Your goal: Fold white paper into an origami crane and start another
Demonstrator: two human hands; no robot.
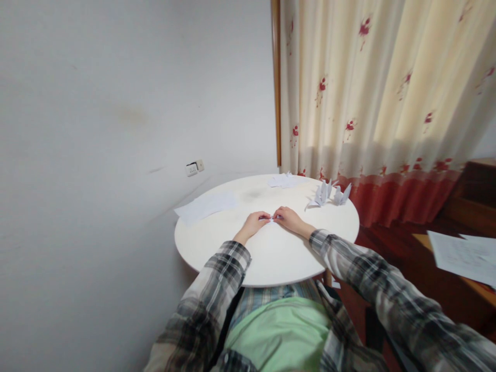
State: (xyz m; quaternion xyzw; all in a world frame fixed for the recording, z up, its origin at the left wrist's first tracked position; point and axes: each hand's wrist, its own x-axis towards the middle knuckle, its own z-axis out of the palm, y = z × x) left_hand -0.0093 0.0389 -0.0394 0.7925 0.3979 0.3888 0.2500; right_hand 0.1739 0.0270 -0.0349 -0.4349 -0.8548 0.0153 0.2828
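Both my hands meet over the middle of a round white table [217,243]. Between them is a small piece of folded white paper [272,220], mostly covered by my fingers. My left hand [256,222] pinches its left side, and my right hand [287,217] pinches its right side, fingertips nearly touching. Right of my hands, near the table's far right edge, stand several folded paper cranes [322,195] in white paper. How far the piece in my hands is folded is too small to tell.
White sheets [207,205] lie at the table's left, by the wall. More paper [284,180] rests at the back edge. A power socket [191,168] is on the wall. Flowered curtains [341,103] hang behind. Printed sheets [461,256] lie on wooden furniture at the right.
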